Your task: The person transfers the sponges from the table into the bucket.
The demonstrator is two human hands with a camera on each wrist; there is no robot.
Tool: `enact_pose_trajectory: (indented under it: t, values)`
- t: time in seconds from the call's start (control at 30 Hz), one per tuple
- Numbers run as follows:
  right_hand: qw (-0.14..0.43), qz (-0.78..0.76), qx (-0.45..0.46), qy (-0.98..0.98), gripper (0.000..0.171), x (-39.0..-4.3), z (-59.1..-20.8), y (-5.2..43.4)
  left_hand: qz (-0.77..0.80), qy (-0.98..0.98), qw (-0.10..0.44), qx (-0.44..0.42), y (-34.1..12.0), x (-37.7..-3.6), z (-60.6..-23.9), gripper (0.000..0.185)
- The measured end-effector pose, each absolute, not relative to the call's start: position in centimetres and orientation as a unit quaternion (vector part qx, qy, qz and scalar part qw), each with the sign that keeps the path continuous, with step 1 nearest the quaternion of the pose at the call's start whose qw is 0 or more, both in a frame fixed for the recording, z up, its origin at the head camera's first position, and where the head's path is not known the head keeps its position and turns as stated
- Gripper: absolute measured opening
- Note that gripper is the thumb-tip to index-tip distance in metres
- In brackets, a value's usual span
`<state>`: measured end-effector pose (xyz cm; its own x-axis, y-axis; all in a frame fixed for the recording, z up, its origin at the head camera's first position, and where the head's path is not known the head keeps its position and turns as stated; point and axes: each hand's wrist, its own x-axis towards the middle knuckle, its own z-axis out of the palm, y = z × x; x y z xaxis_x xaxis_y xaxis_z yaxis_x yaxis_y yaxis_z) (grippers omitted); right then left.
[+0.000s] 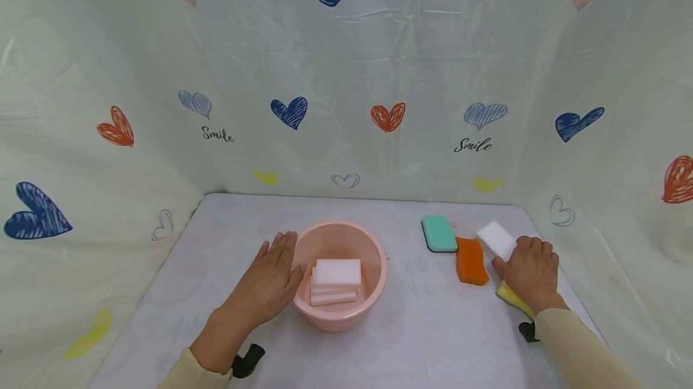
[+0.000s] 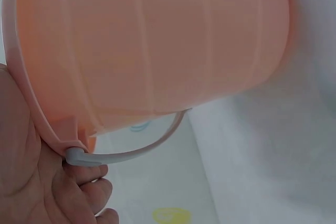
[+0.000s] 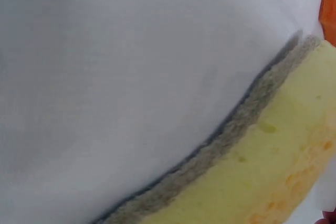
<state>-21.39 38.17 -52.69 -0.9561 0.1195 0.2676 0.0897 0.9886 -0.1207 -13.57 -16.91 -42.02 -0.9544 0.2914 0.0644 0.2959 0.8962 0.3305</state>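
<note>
A pink bucket [image 1: 373, 293] with a grey handle [image 2: 126, 157] stands on the table, and several white sponges [image 1: 338, 273] lie stacked inside it. My left hand [image 1: 267, 284] rests along the bucket's left rim with its fingers straight. To the right, my right hand [image 1: 530, 272] grips the near right end of a white sponge [image 1: 496, 238], thumb on the left side and fingers over the far side. Partly under that hand lies a yellow sponge [image 1: 511, 297] with a grey scrubbing layer, large in the right wrist view.
An orange sponge [image 1: 471, 261] lies just left of the right hand, beside a green sponge [image 1: 439, 234] with a dark underside. The table [image 1: 417, 341] has a pale cover. A heart-printed curtain [image 1: 346, 58] hangs behind it and at both sides.
</note>
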Motion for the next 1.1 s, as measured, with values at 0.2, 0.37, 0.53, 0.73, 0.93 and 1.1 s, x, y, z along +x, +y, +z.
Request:
enact_pose_trajectory:
  t: [0.2, 0.37, 0.53, 0.73, 0.93, 1.1]
  values:
    - [0.161, 0.063, -0.037, -0.984, 0.064, -21.7, -51.7, 36.7, -0.16, -0.975, 0.01, -0.155, -17.0, -13.5, -41.8, 0.069]
    - [0.186, 0.063, -0.015, -0.98, 0.069, -22.0, -50.5, 35.5, -0.156, -0.975, 0.01, -0.158, -17.1, -13.4, -41.7, 0.068]
    - [0.209, 0.073, 0.008, -0.975, 0.069, -22.1, -49.2, 34.1, -0.159, -0.975, 0.007, -0.157, -17.0, -13.5, -41.7, 0.068]
    - [0.235, 0.09, 0.053, -0.966, 0.068, -22.1, -47.3, 30.8, -0.158, -0.975, 0.004, -0.155, -17.0, -13.5, -41.6, 0.068]
    - [0.287, 0.115, 0.132, -0.942, 0.059, -21.8, -45.0, 27.2, -0.153, -0.976, 0.007, -0.153, -17.0, -13.5, -41.6, 0.069]
    - [0.332, 0.126, 0.214, -0.91, 0.06, -21.5, -43.0, 24.2, -0.152, -0.977, 0.008, -0.151, -16.9, -13.6, -41.6, 0.07]
